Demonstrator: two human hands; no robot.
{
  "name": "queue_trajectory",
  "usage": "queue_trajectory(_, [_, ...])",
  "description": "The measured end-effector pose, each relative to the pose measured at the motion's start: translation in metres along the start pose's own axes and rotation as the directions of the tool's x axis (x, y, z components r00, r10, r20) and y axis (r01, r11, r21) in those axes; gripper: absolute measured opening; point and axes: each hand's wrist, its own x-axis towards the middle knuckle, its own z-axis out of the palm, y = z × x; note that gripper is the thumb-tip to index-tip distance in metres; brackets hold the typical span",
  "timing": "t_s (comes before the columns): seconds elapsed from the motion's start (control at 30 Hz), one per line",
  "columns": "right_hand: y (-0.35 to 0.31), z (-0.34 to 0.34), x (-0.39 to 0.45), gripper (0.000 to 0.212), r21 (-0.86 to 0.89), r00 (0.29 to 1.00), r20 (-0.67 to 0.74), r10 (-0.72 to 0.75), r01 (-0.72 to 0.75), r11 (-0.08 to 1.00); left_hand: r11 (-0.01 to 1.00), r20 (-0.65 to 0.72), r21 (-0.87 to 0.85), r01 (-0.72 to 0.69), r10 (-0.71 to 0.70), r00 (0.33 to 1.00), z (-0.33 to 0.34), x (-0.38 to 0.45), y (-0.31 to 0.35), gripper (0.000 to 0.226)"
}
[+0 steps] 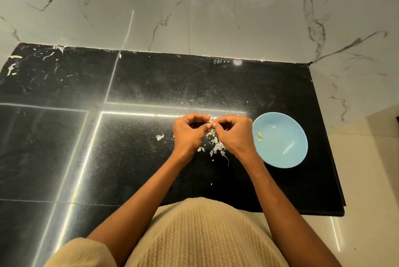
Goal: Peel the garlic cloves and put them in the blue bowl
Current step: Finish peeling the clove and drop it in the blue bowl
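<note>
Pale garlic clove (210, 124) pinched between left hand (190, 132) and right hand (234, 132); skin best stripped over black counter (133, 159), then dropped into light-blue round bowl (282, 154).

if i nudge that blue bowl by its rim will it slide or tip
The blue bowl would probably slide: the black countertop looks polished and glossy. It seems light, holding only a couple of peeled garlic cloves. Its wide, shallow, rounded shape suggests it might rock slightly rather than tip over.
</note>
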Motion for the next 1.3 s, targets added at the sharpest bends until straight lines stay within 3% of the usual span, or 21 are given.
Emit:
queue_trajectory(0.37, [-0.0010, -0.0008, 0.0000, 0.006, -0.056, 0.993, -0.014, -0.114, 0.113, 0.992, 0.992, 0.005, 0.091, -0.083, 0.083, 0.997, -0.0004, -0.0001, 0.0021, 0.017])
queue_trajectory(0.67, [0.0018, -0.0024, 0.0025, 0.007, -0.102, 0.981, -0.036, -0.192, 0.187, 0.977, 0.978, 0.090, 0.133, -0.162, 0.151, 0.984, -0.0033, -0.0004, 0.0074, 0.024])
queue_trajectory(0.9, [0.0025, -0.0023, 0.0012, 0.007, -0.059, 0.995, -0.020, -0.099, 0.098, 0.993, 0.968, 0.089, 0.186, -0.166, 0.152, 0.984, -0.0031, 0.0009, 0.0064, 0.024])
queue_trajectory(1.3, [0.0030, 0.0015, 0.0035, 0.007, -0.133, 0.985, -0.011, -0.171, 0.168, 0.977, 0.953, 0.074, 0.238, -0.188, 0.175, 0.982, -0.0017, -0.0012, 0.0064, 0.029])
